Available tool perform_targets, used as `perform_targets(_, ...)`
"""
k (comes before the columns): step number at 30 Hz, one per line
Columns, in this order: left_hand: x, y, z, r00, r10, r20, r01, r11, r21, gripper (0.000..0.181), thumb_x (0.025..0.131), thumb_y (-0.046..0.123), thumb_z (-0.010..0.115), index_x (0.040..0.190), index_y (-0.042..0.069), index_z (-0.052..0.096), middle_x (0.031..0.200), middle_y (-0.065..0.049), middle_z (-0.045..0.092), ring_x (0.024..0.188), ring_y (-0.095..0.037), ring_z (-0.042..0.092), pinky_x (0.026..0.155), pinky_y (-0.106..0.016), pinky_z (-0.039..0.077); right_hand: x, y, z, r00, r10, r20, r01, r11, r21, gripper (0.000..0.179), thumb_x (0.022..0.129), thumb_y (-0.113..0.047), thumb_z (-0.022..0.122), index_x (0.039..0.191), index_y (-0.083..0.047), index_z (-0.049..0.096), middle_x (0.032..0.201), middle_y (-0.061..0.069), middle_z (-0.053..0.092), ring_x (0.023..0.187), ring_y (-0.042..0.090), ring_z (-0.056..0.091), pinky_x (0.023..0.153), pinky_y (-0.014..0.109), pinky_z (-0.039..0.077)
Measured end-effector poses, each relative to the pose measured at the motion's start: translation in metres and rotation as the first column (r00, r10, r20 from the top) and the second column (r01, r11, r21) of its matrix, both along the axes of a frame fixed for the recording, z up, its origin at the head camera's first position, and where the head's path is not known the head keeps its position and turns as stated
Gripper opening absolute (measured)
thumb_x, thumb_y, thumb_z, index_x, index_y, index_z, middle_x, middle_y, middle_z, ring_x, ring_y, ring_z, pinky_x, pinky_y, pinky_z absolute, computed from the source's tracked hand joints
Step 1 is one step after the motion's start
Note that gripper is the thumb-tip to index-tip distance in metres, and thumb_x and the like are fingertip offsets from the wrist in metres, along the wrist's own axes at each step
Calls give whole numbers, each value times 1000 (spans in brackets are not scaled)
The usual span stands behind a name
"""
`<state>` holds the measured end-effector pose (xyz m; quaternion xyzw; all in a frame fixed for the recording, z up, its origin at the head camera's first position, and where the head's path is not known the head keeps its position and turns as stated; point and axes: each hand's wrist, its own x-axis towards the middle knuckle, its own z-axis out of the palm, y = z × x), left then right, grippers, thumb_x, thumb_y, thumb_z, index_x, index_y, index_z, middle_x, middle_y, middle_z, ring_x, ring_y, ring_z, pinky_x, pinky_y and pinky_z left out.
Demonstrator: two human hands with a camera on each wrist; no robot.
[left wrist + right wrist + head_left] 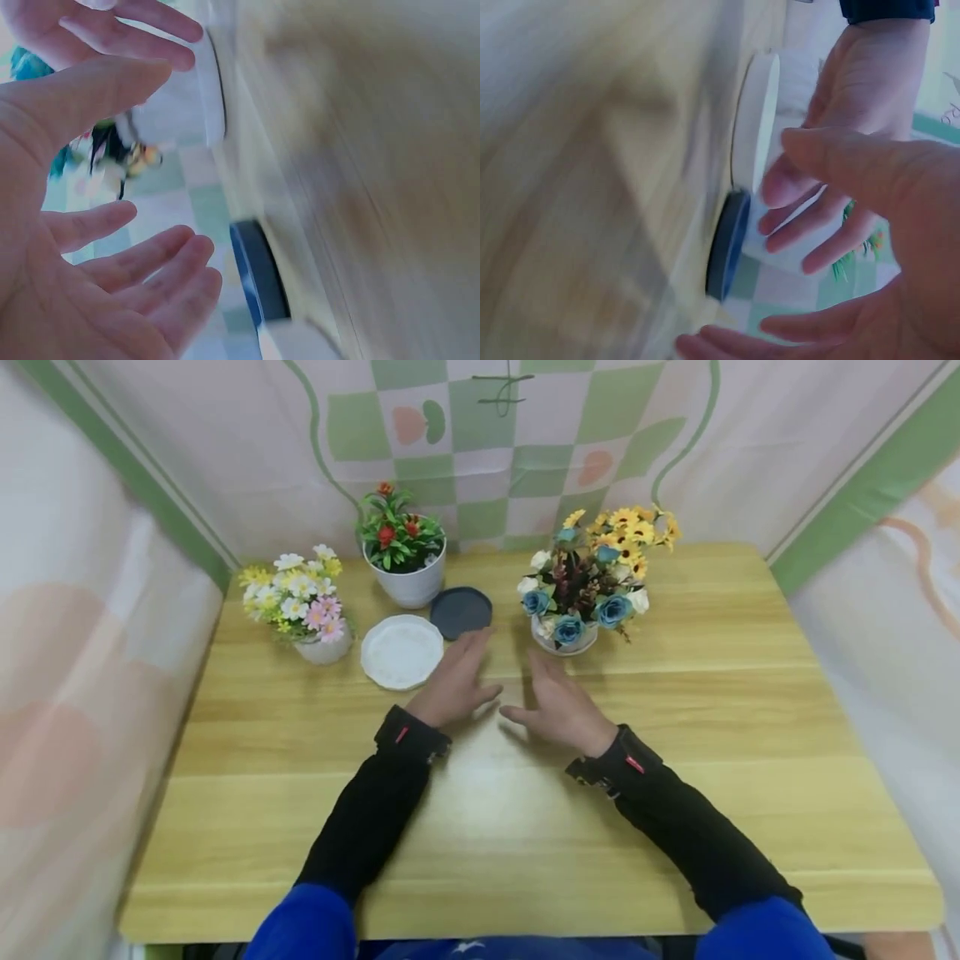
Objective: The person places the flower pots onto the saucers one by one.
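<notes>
Both hands hover over the middle of the table, palms turned toward each other and holding nothing. My left hand (459, 681) has its fingers extended, the tips overlapping the near edge of a dark saucer (461, 612) in the head view. Beside that hand lies a white scalloped saucer (402, 652). My right hand (561, 703) reaches with loosely straight fingers toward a pot of blue roses (567, 631) and yellow flowers, its fingertips just short of the white pot (566, 646). In the left wrist view, the left fingers (161, 277) spread apart from the thumb.
Behind the dark saucer stands a white pot (408, 583) with red flowers and green leaves. Further left is a small pot (324, 647) of white, yellow and pink flowers. A patterned curtain (487, 460) borders the back of the wooden table (480, 852).
</notes>
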<state>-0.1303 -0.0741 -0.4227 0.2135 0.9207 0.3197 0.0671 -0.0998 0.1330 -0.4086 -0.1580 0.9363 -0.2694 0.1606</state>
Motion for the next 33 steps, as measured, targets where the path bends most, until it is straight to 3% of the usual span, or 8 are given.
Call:
perform_targets(5, 7, -28, 0, 993, 114, -26, -113, 993, 27, 91, 90, 22, 83, 163, 1, 32, 165, -25, 37, 154, -41, 36, 131, -51, 33, -12, -18, -7, 1000, 23, 12, -22, 996, -84, 109, 95, -49, 75, 168, 1, 11, 175, 27, 15, 162, 43, 20, 132, 60, 22)
perform_targets(9, 12, -51, -2, 973, 228, -30, -228, 973, -32, 100, 87, 29, 86, 163, -2, 28, 169, -31, 24, 159, -46, 24, 134, -55, 24, -29, -35, -9, 1000, 0, 24, 4, 989, -146, 116, 93, -55, 76, 169, -3, 5, 175, 26, 13, 162, 43, 20, 131, 63, 23)
perform_targets(12, 13, -65, -6, 944, 330, -5, -329, 942, -68, 117, 83, 38, 89, 165, -5, 18, 171, -35, 12, 162, -48, 12, 135, -58, 15, -48, -49, -9, 1000, -16, -16, 12, 981, -195, 122, 89, -53, 80, 169, -2, 3, 175, 27, 13, 161, 44, 21, 131, 63, 24)
perform_targets(16, 14, -81, -14, 888, 457, 50, -454, 889, -62, 135, 76, 48, 92, 167, -4, 6, 173, -35, -3, 163, -50, -1, 135, -61, 10, -76, -69, -8, 997, -46, -56, 31, 967, -253, 127, 85, -51, 85, 168, 0, 4, 173, 29, 19, 160, 43, 26, 132, 57, 27)
perform_targets(20, 14, -93, -20, 851, 514, 106, -513, 857, -36, 140, 74, 53, 92, 168, 0, 2, 174, -29, -14, 164, -46, -6, 135, -61, 11, -100, -88, -4, 994, -110, 1, 107, 957, -270, 133, 83, -57, 84, 169, -3, -1, 174, 28, 16, 160, 43, 25, 132, 55, 29)
perform_targets(23, 11, -99, -22, 852, 510, 117, -513, 859, -4, 139, 74, 53, 92, 168, 1, 3, 175, -28, -13, 164, -46, -3, 134, -61, 15, -115, -100, 0, 988, -154, 26, 155, 948, -279, 136, 82, -61, 84, 169, -5, -4, 176, 25, 12, 162, 40, 22, 133, 53, 28)
perform_targets(29, 6, -107, -26, 888, 451, 88, -456, 889, 44, 130, 73, 42, 95, 166, 1, 14, 168, -30, 25, 158, -46, 25, 131, -59, 28, -147, -122, -2, 982, -190, 18, 185, 923, -337, 139, 79, -62, 86, 169, -5, -3, 177, 22, 10, 164, 34, 18, 135, 47, 25)
perform_targets(33, 6, -106, -24, 897, 426, 118, -432, 902, 28, 130, 75, 37, 95, 166, -1, 10, 167, -31, 27, 155, -45, 30, 131, -57, 29, -169, -134, -6, 979, -204, -11, 182, 895, -407, 139, 74, -56, 92, 170, -11, 1, 175, 15, 19, 162, 28, 24, 133, 42, 28)
